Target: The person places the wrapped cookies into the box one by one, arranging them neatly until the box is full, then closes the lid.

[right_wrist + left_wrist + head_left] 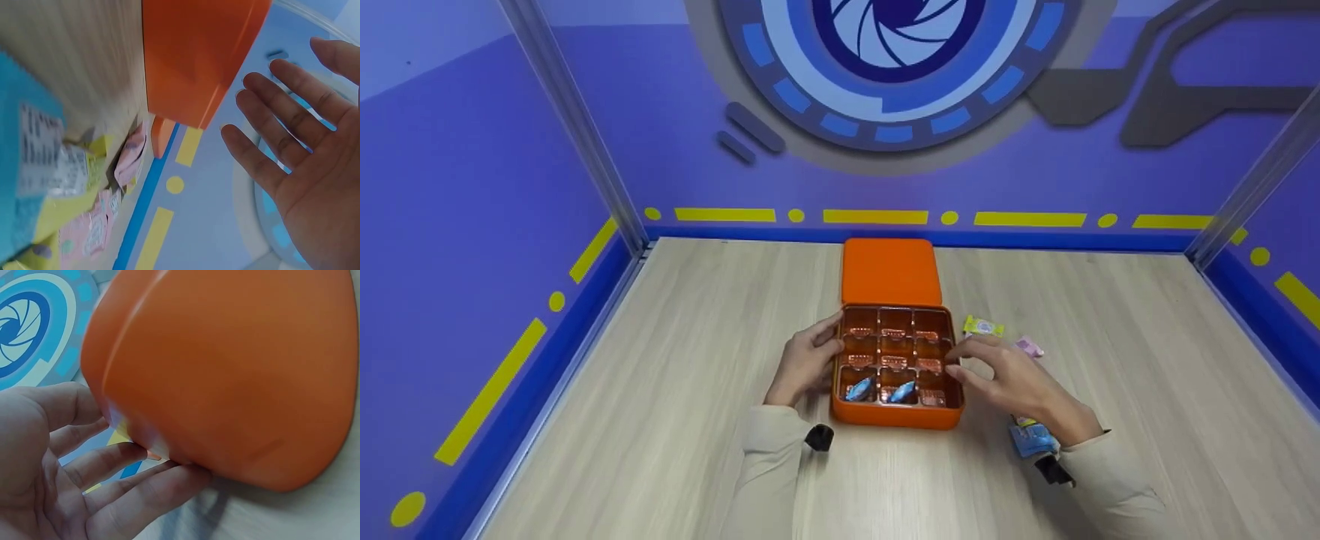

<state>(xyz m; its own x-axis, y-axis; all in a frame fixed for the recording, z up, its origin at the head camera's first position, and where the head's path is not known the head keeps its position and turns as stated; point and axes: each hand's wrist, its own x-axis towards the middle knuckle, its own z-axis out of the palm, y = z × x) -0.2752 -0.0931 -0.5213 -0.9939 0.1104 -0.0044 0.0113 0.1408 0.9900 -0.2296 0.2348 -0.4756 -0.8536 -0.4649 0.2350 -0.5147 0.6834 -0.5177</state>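
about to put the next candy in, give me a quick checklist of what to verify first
1. Orange box open, lid flat behind it: ok.
2. Left hand steadies the box's left side, fingers straight against it: ok.
3. Right hand free: ok, open and holding nothing.
4. Empty compartments left: ok, only two blue candies sit in the near row.
5. Loose candies within reach on the table right of the box: ok.
6. Which candy goes next: cannot tell.

The pale wood tabletop [675,420] stretches out wide to either side of the hands. Beyond them rises a purple wall [607,112] with a yellow dashed stripe [875,217] low down and a big blue shutter emblem [894,52] above.
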